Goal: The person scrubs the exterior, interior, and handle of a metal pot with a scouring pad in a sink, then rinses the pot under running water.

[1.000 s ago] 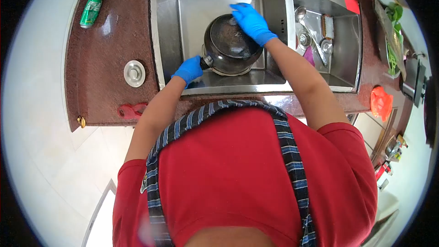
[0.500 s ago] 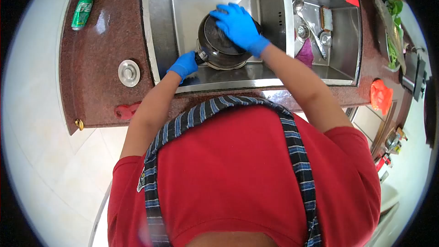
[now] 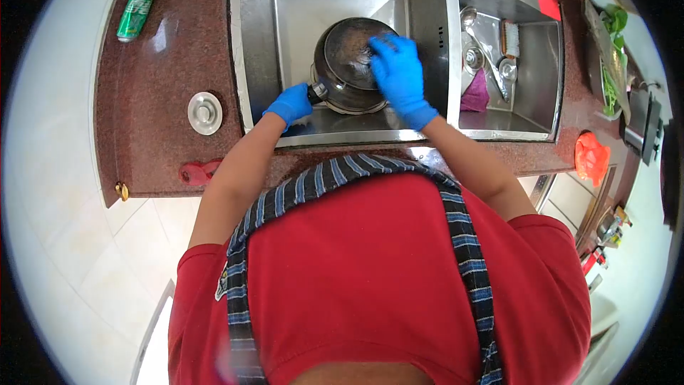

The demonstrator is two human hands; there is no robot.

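A blackened saucepan (image 3: 350,64) lies in the large sink basin, apparently bottom up, its dark round base facing me. My left hand (image 3: 291,103), in a blue glove, is closed round the black handle (image 3: 317,93) at the pan's lower left. On the right side of the base rests my right hand (image 3: 399,77), also gloved in blue. Its fingers are bent and slightly apart, with the tips touching the base. Whether anything lies under that palm is hidden.
The smaller basin right holds a ladle (image 3: 491,64), a brush (image 3: 510,39) and a purple cloth (image 3: 476,94). On the left counter are a green can (image 3: 135,14), a metal sink strainer (image 3: 205,113) and a red object (image 3: 196,172). An orange bag (image 3: 591,157) and leafy greens (image 3: 611,50) are right.
My right hand has slid from the top of the pan's base to its right edge, uncovering more of the base. My left hand stays on the handle. The view has shifted slightly.
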